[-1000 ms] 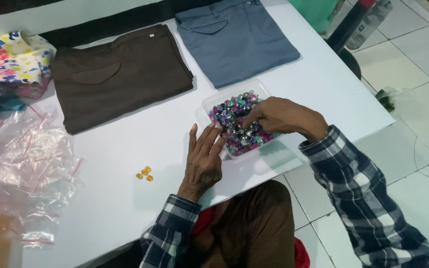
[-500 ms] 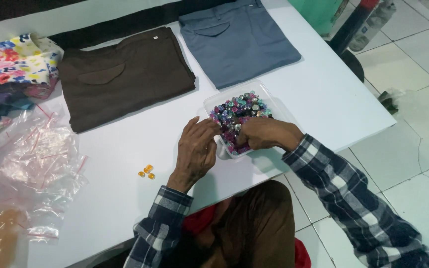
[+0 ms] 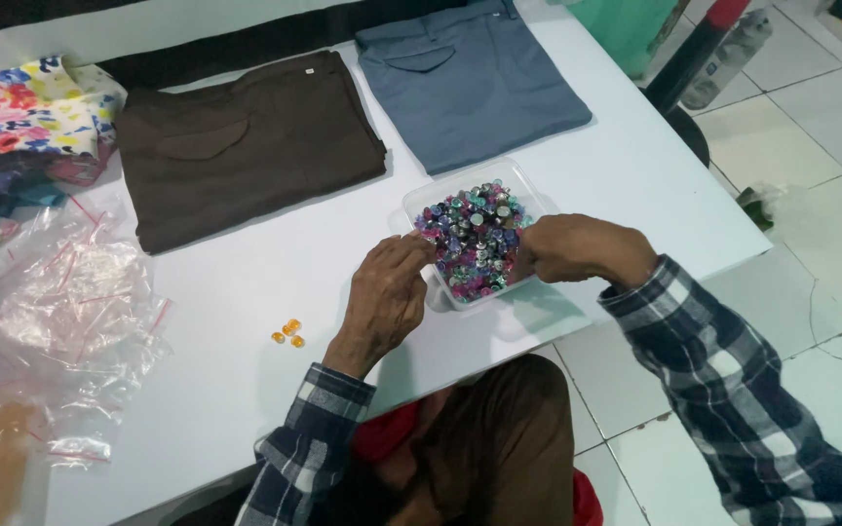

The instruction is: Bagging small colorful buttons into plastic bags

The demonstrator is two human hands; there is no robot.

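A clear plastic tray [image 3: 428,200] full of several small multicoloured beads [image 3: 475,239] stands on the white table [image 3: 577,166]. My left hand [image 3: 387,292] rests at the tray's left edge, its fingertips curled onto the rim by the beads. My right hand [image 3: 577,248] lies at the tray's right side, fingers bent in among the beads; whether they pinch one is hidden. Three small orange beads [image 3: 288,333] lie on the table to the left of my left hand.
Folded brown trousers [image 3: 246,146] and folded grey-blue trousers [image 3: 470,78] lie at the back. Floral fabric [image 3: 31,107] sits far left. A heap of small clear zip bags [image 3: 60,312] covers the left side. Tiled floor [image 3: 811,224] lies beyond the table's right edge.
My left hand has slid from the table up to the tray's left rim. My right hand has drawn back from over the beads to the tray's right side.
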